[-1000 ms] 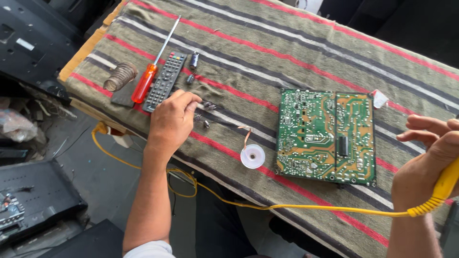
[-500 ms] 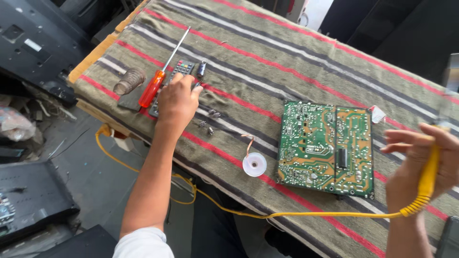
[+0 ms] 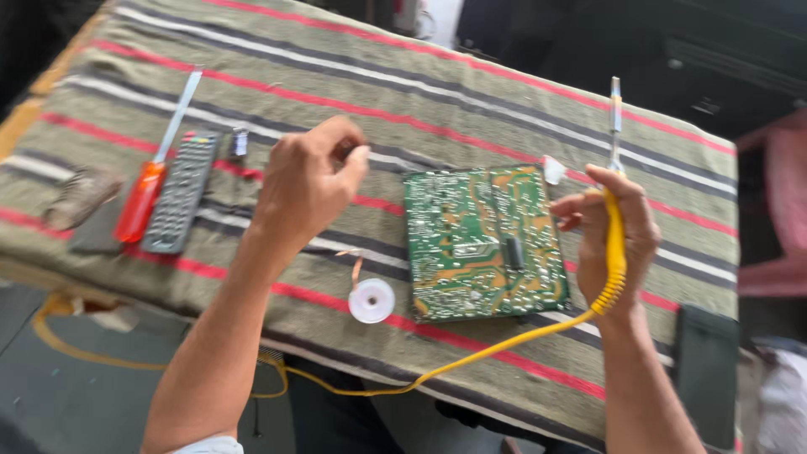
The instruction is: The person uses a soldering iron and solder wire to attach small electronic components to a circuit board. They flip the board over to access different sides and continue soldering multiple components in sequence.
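Green circuit board (image 3: 483,244) is lying solder-side up on the striped cloth (image 3: 471,92). At its 3 o'clock, the right hand (image 3: 612,244) is gripping a yellow-corded soldering iron (image 3: 616,181), fingers wrapped shut. At 9 o'clock, the left hand (image 3: 307,189) is pinching something small, unidentifiable. Steadying both wrists seems advisable.

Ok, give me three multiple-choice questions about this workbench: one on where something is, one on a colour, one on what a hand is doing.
1. Where is the white solder spool?
A. left of the circuit board
B. on top of it
C. right of it

2. The screwdriver handle is:
A. blue
B. red
C. green

3. The right hand:
A. lies flat and empty
B. grips the soldering iron
C. holds the remote

Answers: A, the spool sits by the board's left lower corner; B, the handle is red; B, fingers wrap its yellow cord and handle.
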Demonstrator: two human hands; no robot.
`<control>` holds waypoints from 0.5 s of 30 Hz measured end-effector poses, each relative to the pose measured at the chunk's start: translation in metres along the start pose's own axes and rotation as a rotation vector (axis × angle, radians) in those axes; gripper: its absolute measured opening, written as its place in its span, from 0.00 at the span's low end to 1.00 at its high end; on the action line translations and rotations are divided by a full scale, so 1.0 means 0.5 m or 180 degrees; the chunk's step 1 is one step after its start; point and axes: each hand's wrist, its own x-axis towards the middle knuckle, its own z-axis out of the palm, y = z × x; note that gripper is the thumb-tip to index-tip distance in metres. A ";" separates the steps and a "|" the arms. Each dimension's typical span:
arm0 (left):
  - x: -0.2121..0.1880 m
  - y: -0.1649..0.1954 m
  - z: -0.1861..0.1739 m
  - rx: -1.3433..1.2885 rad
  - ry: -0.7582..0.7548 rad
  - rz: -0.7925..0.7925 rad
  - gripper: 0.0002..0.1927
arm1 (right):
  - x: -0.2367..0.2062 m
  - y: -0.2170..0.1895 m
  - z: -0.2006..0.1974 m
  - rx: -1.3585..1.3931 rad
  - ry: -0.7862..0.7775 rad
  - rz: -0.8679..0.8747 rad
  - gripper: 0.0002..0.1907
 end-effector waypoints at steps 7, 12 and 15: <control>0.080 0.132 0.179 -0.0790 -0.0918 0.0335 0.05 | 0.005 -0.011 -0.003 -0.0014 -0.0041 0.0177 0.09; 0.070 0.135 0.251 -0.1113 -0.0894 0.1179 0.05 | 0.008 -0.015 0.012 -0.0380 -0.0272 0.0004 0.08; 0.068 0.107 0.259 -0.1827 -0.1326 0.0704 0.07 | 0.002 -0.023 0.025 -0.0628 -0.0409 -0.0164 0.09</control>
